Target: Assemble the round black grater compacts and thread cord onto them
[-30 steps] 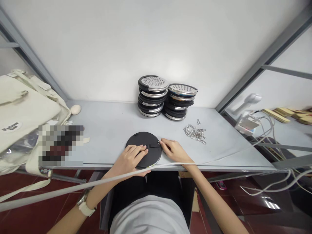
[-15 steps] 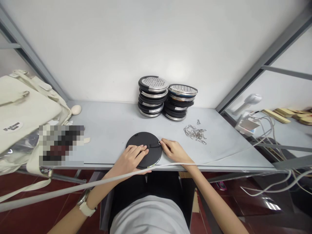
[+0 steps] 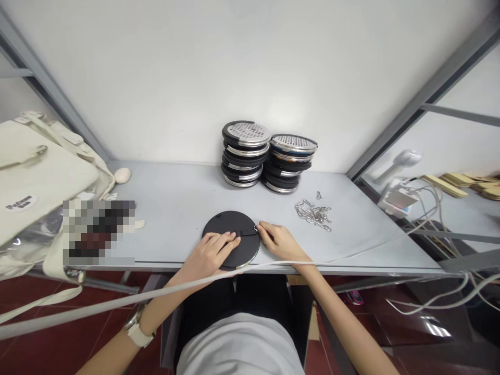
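A flat black round disc [image 3: 230,222] with a shiny rim lies at the table's front edge. A narrow black strap [image 3: 246,233] crosses its top and ends in a small metal ring [image 3: 255,228] at the right rim. My left hand [image 3: 213,251] grips the disc from the lower left, its fingertips pressing on the strap's inner end. My right hand [image 3: 279,240] is closed in a pinch at the metal ring; whatever else lies between those fingertips is hidden. Just beyond my right hand is a loose pile of small metal clasps [image 3: 312,213].
Two stacks of round metal-and-black discs, the left stack [image 3: 246,134] and right stack [image 3: 292,141], stand against the wall. A cream bag [image 3: 42,177] sits at left. A white cable [image 3: 164,289] runs across before my forearms. A scanner-like device [image 3: 402,161] stands at right.
Both hands stay at the disc, with only a very slight shift of the fingers. The strap at the ring end looks slightly turned; the stacks and clasps have not moved.
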The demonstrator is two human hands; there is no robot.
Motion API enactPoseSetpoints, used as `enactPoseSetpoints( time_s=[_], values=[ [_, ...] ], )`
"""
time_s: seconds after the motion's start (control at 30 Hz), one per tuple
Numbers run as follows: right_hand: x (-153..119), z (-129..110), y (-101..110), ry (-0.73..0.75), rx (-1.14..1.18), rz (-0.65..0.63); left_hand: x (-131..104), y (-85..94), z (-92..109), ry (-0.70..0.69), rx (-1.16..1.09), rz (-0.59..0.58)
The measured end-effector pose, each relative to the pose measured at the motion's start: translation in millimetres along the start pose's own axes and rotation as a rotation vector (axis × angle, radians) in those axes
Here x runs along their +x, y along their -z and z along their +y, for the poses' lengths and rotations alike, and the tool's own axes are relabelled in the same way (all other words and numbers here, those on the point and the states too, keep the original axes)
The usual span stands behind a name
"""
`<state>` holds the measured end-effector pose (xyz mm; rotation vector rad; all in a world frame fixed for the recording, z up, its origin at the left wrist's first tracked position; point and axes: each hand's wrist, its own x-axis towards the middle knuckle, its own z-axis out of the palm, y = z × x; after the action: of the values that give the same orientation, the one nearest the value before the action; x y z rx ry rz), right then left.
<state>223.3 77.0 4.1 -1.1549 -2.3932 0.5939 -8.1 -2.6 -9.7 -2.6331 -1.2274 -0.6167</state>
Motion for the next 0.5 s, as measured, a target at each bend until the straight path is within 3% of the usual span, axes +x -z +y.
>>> enactPoseSetpoints(
  time_s=[0.5],
  values=[
    [-0.2, -0.6, 1.7, -0.019, 0.041, -0.013, -2.8, -0.5, 9.0, 0.008, 0.157, 0.096]
  ],
)
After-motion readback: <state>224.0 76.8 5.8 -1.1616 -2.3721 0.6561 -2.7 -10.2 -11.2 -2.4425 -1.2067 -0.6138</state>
